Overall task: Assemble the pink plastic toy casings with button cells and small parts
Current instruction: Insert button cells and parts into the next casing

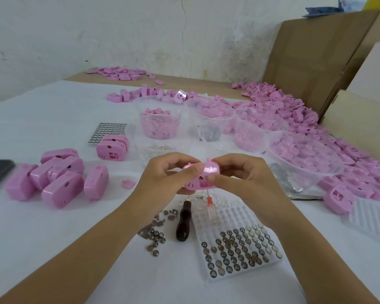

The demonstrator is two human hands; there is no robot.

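A pink casing (201, 175) is being pinched between the left hand (166, 176) and right hand (242, 177), above the battery tray (235, 244). Halves are probably being pressed together; even pressure is being advised.

My two bare forearms (101, 244) come from the near edge and meet in the middle. My left hand (162, 175) and my right hand (244, 175) both pinch one small pink plastic casing (208, 170) between curled fingers and thumbs, the backs of the hands turned up.
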